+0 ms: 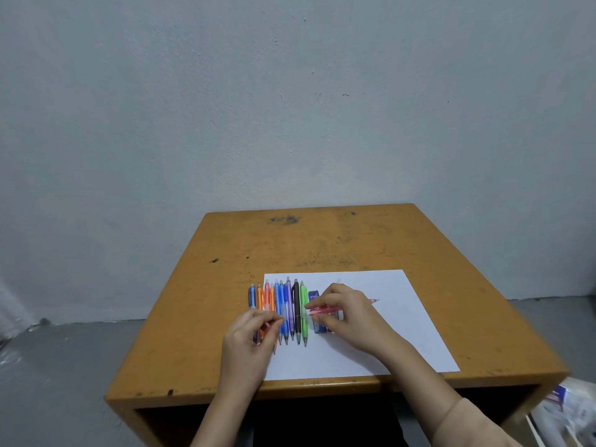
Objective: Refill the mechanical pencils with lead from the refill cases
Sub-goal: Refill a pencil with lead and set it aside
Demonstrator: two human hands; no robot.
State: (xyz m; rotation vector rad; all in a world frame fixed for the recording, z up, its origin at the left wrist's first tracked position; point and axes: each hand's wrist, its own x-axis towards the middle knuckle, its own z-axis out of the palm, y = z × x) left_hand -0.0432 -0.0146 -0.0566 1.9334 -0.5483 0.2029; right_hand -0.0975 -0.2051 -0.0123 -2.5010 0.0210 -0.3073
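Beige sleeve [467,424] nearest, on my right arm. White paper [403,333] lies on the orange tabletop [322,246]. My left hand [248,343] is pinched shut over the pencil row [280,308]; I cannot tell what it pinches, too small. My right hand [346,314] grips a pink pencil [322,309] sideways above the paper, tip poking out past its right side. Blue lead case [317,312] lies just under that hand, beside the green pencil [303,311]. Grey wall [290,108] behind.
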